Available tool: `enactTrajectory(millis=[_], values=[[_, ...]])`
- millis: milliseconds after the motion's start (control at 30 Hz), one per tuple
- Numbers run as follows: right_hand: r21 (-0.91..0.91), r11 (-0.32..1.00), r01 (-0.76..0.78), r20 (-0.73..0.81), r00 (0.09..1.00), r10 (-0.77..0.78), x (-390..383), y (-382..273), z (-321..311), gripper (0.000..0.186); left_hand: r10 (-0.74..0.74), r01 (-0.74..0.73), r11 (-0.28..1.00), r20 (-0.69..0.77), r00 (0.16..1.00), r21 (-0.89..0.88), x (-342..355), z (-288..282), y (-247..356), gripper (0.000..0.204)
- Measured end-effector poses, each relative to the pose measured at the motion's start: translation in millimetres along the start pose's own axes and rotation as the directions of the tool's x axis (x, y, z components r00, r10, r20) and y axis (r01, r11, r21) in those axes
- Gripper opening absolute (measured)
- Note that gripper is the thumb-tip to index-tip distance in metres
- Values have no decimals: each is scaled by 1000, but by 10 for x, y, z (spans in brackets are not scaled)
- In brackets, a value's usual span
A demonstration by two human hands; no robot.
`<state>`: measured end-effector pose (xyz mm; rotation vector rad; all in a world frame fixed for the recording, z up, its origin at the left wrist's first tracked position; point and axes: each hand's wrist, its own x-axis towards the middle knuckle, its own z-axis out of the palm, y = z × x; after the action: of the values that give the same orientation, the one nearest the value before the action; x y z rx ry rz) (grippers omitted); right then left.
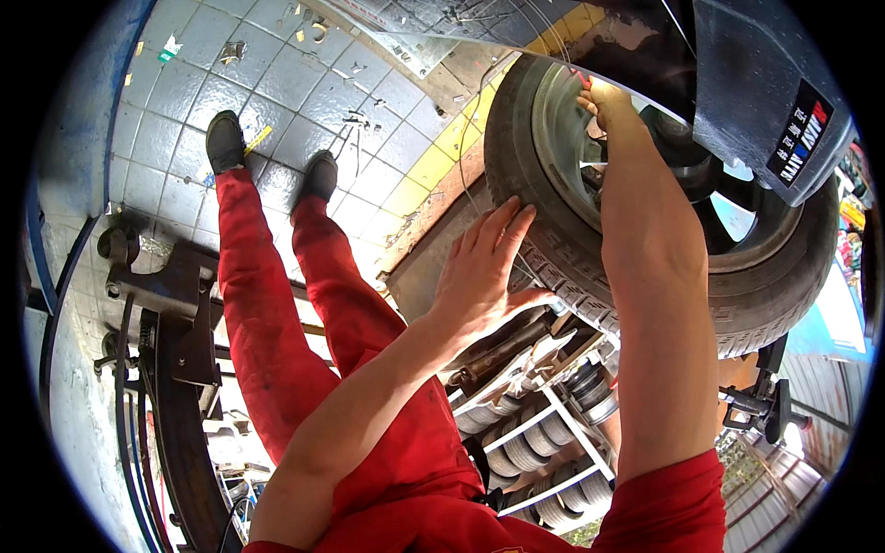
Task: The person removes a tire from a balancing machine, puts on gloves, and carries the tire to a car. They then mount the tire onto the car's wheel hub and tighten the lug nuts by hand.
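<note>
My left hand [475, 276] is open, fingers spread, against or just beside the tread of a black tire [756, 309] on a wheel with a silver rim [562, 184] and dark spokes. My right hand [604, 101] reaches high inside the wheel, its fingers curled around a small red object [579, 77] that is mostly hidden and too small to name. A dark body panel [737, 101] with a printed sticker overhangs the wheel and hides part of it.
My legs in red trousers [249, 304] stand on grey floor tiles [157, 120] with scattered scraps. A yellow strip [406, 195] runs beside the wheel. A dark metal machine [175, 341] is at left, tire racks [539, 433] below the wheel, and a black fitting [765, 410] at lower right.
</note>
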<state>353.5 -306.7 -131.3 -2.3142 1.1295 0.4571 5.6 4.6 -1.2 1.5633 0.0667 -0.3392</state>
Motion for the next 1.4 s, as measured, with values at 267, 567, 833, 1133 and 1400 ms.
enactTrajectory(millis=[267, 567, 833, 1133, 1400], values=[[-81, 997, -1, -45, 999, -3, -637, -316, 217, 24, -13, 13, 1000, 2, 1000, 4, 51, 39, -124, 114], [-56, 998, 41, -33, 999, -43, -551, -290, 196, 24, 16, -16, 999, -6, 1000, -32, 61, 59, -189, 114], [-54, 993, 109, -36, 993, -112, -432, -468, 251, 25, 0, 1, 1000, 25, 1000, -26, 69, -32, -148, 116], [-53, 985, 163, -78, 983, -167, -536, -664, 302, 26, 57, -56, 998, -18, 998, 34, 154, -50, -212, 118], [-49, 982, 181, -170, 968, -187, -768, -583, 472, 27, 78, -77, 995, -14, 997, 59, 136, -91, -54, 112]])
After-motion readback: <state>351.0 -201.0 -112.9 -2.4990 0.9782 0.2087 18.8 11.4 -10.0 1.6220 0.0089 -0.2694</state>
